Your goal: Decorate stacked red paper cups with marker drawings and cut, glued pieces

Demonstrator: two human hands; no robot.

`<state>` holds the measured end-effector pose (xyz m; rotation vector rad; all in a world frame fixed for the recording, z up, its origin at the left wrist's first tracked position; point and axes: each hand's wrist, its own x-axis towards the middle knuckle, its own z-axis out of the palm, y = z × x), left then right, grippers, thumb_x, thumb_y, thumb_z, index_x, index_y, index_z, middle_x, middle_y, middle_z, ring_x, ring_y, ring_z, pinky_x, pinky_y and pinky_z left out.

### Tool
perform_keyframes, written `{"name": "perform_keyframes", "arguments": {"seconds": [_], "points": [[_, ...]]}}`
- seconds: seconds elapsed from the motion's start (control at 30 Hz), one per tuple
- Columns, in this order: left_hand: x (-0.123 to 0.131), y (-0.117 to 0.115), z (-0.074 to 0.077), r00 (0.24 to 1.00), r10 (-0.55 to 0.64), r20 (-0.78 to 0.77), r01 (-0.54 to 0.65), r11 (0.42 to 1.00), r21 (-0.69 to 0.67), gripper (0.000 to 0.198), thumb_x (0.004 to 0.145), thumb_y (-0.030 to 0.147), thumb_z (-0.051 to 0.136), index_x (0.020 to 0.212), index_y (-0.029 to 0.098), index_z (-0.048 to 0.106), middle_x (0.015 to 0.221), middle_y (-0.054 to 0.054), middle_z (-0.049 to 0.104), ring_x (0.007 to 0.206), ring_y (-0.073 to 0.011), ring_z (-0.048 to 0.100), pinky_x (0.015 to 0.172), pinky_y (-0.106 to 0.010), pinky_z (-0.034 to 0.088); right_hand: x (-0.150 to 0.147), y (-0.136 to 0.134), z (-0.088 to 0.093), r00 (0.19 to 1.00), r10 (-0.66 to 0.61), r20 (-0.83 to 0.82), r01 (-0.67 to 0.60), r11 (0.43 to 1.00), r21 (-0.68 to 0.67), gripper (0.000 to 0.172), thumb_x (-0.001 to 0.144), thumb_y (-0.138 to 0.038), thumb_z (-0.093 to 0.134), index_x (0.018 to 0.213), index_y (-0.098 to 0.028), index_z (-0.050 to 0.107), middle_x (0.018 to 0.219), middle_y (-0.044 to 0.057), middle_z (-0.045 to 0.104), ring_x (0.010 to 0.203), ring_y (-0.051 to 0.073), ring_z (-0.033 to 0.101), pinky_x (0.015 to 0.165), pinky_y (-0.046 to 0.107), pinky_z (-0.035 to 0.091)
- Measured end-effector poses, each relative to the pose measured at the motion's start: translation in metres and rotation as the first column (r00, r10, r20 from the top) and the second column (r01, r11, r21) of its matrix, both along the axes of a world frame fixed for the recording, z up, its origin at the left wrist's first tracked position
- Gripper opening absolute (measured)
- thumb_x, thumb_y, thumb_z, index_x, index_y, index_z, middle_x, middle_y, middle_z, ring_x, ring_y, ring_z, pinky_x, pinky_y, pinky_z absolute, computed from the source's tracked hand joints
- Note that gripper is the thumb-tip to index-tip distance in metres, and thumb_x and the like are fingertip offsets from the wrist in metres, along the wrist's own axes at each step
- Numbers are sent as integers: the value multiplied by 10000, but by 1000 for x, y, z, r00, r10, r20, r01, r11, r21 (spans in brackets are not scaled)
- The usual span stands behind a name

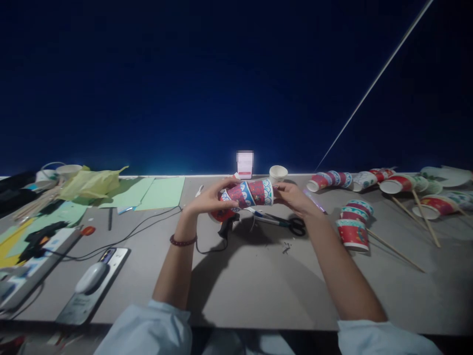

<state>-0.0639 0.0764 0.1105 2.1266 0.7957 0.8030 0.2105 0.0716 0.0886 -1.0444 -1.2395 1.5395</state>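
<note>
A sideways row of patterned paper cups (260,193), red and blue with pale designs, is held above the table between my hands. My left hand (210,198) wraps around its left part, thumb in front and fingers over the top. At the other end, the fingers of my right hand (293,197) close on the white rim of the last cup. Beneath and behind the cups lies what looks like a glue gun (226,226), with its red body partly hidden by my left hand. Black-handled scissors (295,226) lie below my right hand.
A plain white cup (278,173) and a lit phone (245,167) stand at the back. Joined cups, some with sticks (397,250), lie right. Green paper (162,193), a yellow bag (92,183), a power strip (44,266), cords and another phone (79,308) with a white case are left.
</note>
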Motion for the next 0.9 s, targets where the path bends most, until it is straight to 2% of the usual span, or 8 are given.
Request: {"name": "perform_keyframes", "arguments": {"seconds": [0.13,0.33,0.53,0.7,0.77,0.9], "points": [[3,-2,4,999,-44,7,44,999,-21,561,746,379,686,1263,256,508,1274,-123,557,1107,-257,578,858,-396,521,-2,1,-2,1000,-3,-8,2,999,-39,346,517,-359,847,775,-168,716,683,12,695,607,123,614,601,259,530],[6,-4,7,998,-60,-5,60,998,-11,545,743,379,698,1242,247,525,1262,-114,563,1119,-267,563,900,-407,498,-4,3,-7,1000,5,3,-5,999,-44,363,497,-373,850,779,-173,738,698,20,710,599,124,610,603,262,522],[7,-3,6,999,-44,7,44,994,-95,547,739,364,708,1239,239,524,1288,-98,541,1153,-280,527,942,-407,462,-4,8,-16,1000,-17,-11,17,1000,-22,382,488,-376,850,785,-160,746,741,45,727,656,161,637,648,292,516],[3,-1,3,998,-36,56,44,988,-146,523,794,368,641,1286,286,485,1346,-84,495,1187,-270,508,924,-382,488,3,11,-17,999,-52,1,52,999,-1,397,503,-390,841,808,-159,737,760,46,726,691,177,646,679,303,515],[1,-2,2,999,10,31,-5,987,-163,580,801,377,634,1337,297,427,1364,-95,482,1198,-272,504,905,-379,503,9,14,-18,998,-56,17,56,998,1,398,517,-395,835,818,-156,730,771,48,723,683,167,640,687,298,514],[4,-7,5,974,201,-99,-213,970,-120,669,808,431,619,1396,281,339,1402,-125,441,1177,-278,518,829,-372,531,29,25,-27,992,-68,104,70,997,-20,351,578,-383,803,832,-158,713,784,52,716,678,156,630,692,288,512]]}}
